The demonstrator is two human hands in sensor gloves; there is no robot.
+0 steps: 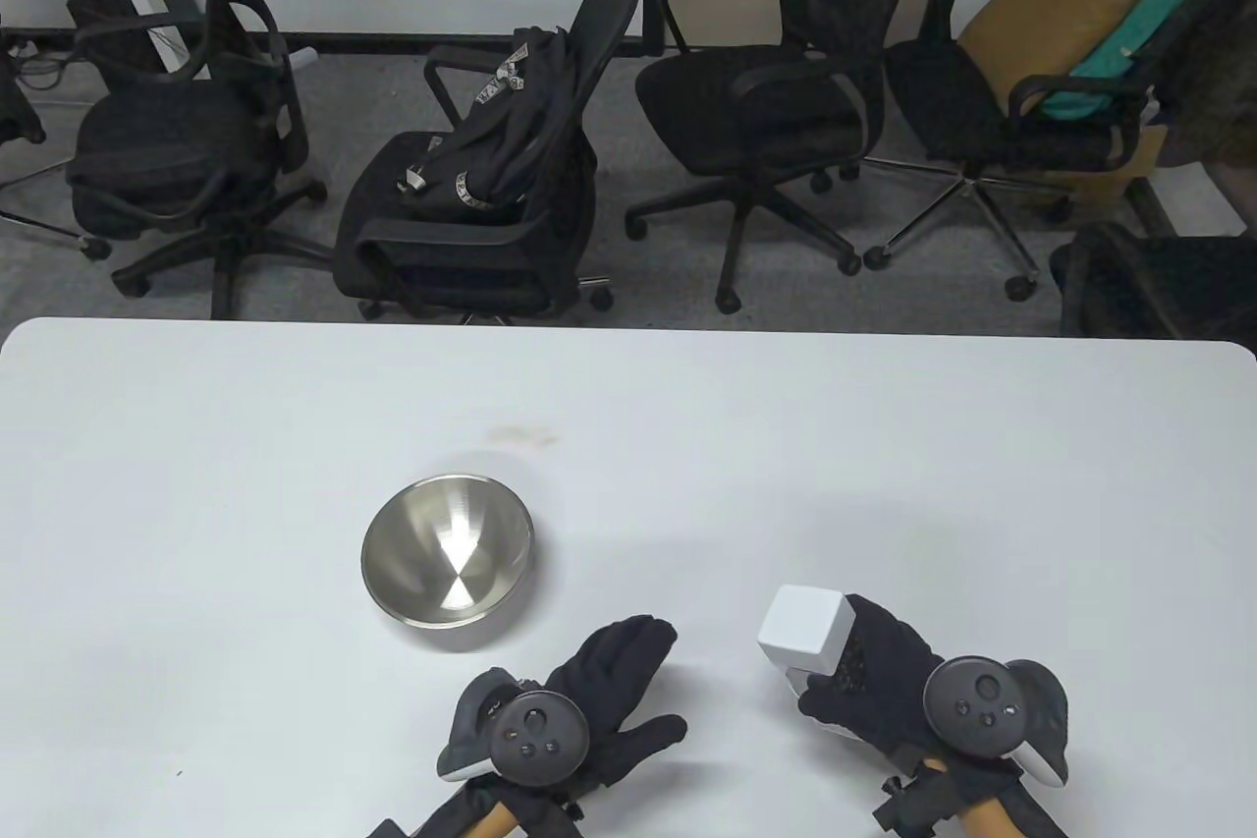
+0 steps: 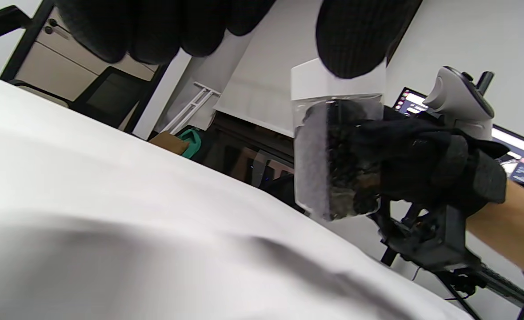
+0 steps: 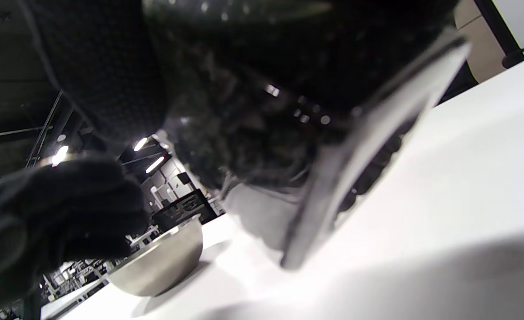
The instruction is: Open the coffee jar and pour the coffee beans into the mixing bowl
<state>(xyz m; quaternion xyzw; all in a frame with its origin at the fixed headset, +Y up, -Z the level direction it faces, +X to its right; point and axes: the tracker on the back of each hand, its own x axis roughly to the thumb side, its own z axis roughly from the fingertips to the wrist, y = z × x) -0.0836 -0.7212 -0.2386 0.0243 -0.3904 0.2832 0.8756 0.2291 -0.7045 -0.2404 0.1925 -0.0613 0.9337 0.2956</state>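
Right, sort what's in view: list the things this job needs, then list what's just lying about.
For the job:
- coffee jar, white lid on, beans inside, gripped by the right hand
- mixing bowl, steel, nothing in it
- left hand, holding nothing
- table

Just lying about:
- office chairs behind the table
- black backpack
- tan cushion

A white desk (image 1: 884, 445) with rounded far corners fills the lower half of the frame. A stainless steel mixing bowl (image 1: 447, 550) stands on it, left of centre, upright.
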